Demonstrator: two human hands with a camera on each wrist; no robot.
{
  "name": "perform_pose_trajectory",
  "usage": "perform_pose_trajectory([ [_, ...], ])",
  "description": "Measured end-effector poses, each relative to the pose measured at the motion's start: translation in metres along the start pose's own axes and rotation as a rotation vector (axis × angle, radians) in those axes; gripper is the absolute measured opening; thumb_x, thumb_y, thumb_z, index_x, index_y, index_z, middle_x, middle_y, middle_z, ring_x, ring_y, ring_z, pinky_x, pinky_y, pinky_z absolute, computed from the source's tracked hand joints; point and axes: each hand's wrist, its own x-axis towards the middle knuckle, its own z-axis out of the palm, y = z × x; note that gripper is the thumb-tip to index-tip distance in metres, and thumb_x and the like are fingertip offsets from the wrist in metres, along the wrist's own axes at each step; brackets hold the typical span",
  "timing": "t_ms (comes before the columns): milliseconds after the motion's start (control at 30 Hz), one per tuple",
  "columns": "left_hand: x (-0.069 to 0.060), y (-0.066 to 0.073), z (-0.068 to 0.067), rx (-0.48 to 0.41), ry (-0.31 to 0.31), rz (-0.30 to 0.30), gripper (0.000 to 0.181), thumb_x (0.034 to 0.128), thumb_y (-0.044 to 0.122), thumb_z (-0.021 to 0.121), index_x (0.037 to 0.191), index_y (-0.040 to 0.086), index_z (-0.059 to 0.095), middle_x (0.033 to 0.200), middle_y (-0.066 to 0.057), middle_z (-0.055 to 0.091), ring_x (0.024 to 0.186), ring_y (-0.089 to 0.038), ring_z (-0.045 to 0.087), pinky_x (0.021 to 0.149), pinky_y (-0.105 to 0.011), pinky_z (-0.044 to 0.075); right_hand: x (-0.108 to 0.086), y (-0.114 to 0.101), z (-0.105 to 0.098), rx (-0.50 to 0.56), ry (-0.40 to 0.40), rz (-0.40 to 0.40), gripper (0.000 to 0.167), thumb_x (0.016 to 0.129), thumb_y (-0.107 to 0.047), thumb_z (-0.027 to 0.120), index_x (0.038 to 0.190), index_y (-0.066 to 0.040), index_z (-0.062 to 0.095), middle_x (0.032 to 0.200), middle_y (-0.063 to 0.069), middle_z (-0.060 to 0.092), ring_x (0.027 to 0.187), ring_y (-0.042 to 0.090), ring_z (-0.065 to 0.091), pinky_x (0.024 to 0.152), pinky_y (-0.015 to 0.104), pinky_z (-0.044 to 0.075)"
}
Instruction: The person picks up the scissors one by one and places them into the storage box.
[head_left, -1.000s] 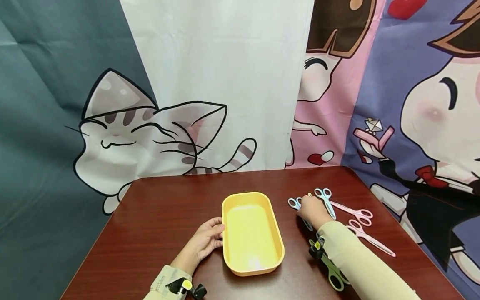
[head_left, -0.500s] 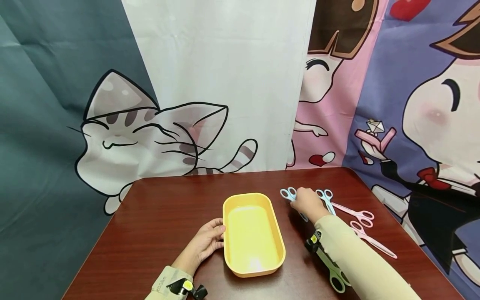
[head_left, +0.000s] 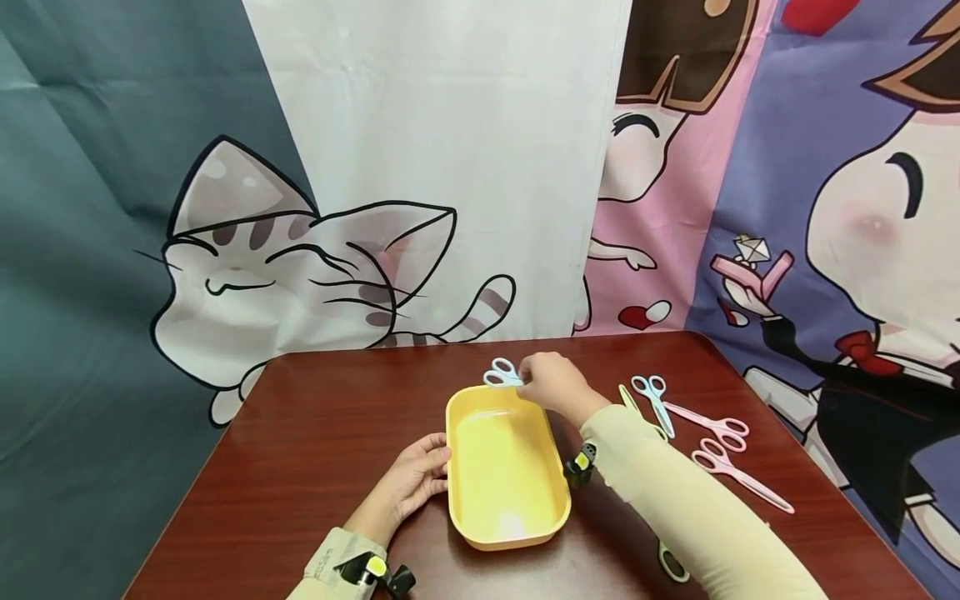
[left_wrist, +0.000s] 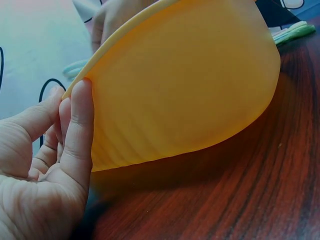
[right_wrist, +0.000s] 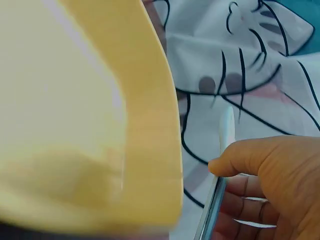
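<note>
- And here's the left hand (head_left: 411, 479), gripping the yellow tray (head_left: 457, 533) by its left rim; thumb and fingers close together on the edge
- Over to the right hand (head_left: 557, 387), pinching a pair of blue scissors (head_left: 501, 375) at the tray's far end; the loops poke out to the left of the fingers; from the right wrist, the thumb presses on one side with fingers curled behind, the scissors near the tray's rim
- The tray stands on the reddish-brown table (head_left: 300, 467), its inside facing up
- To the right of the tray, a second blue pair (head_left: 657, 403) lies just beside the far pink pair (head_left: 697, 418); the near pink pair (head_left: 744, 479) lies closer to us
- Two green pairs here: the far one (head_left: 628, 398) and the near one (head_left: 663, 561), both partly hidden by the right sleeve (head_left: 697, 500)
- Behind it all, a printed cloth (head_left: 450, 125) with a smiling cat (head_left: 232, 333)
</note>
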Motion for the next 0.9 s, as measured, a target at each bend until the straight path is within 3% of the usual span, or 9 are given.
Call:
perform_pose_trajectory([
  [200,0.001,0.0,0.0,-0.004,0.013,-0.003,0.016,0.1046,0.0,0.048,0.109,0.013,0.056,0.084,0.001,0.065,0.07,-0.008,0.064,0.062,-0.025,0.06,0.01,-0.02,0.017,-0.049,-0.075,-0.128,0.008,0.08,-0.018,0.077,0.082,-0.017,0.069,0.08,-0.005,0.063,0.072,0.014,0.054,0.067,0.032,0.05],
  [467,0.001,-0.001,0.0,0.009,0.014,0.001,0.015,0.1046,0.0,0.048,0.11,0.012,0.055,0.086,0.001,0.066,0.071,-0.007,0.065,0.063,-0.025,0.06,0.01,-0.028,0.042,-0.126,-0.172,-0.185,0.011,0.076,-0.017,0.075,0.072,-0.02,0.066,0.07,-0.008,0.056,0.066,0.014,0.05,0.059,0.031,0.045],
  [767,0.0,-0.001,-0.001,0.0,0.022,0.002,0.014,0.1047,-0.001,0.047,0.114,0.008,0.051,0.088,-0.001,0.065,0.07,-0.007,0.063,0.062,-0.025,0.06,0.008,-0.026,0.071,-0.22,-0.181,-0.278,0.037,0.073,-0.007,0.072,0.058,-0.022,0.042,0.056,-0.008,0.028,0.055,0.011,0.028,0.051,0.026,0.026],
  [900,0.001,0.0,0.001,0.007,0.03,-0.002,0.014,0.1048,0.0,0.047,0.118,0.005,0.049,0.087,0.0,0.064,0.069,-0.005,0.061,0.061,-0.024,0.059,0.007,-0.028,0.073,-0.224,-0.194,-0.276,0.037,0.073,-0.005,0.073,0.059,-0.02,0.042,0.057,-0.007,0.03,0.055,0.011,0.029,0.051,0.025,0.026],
])
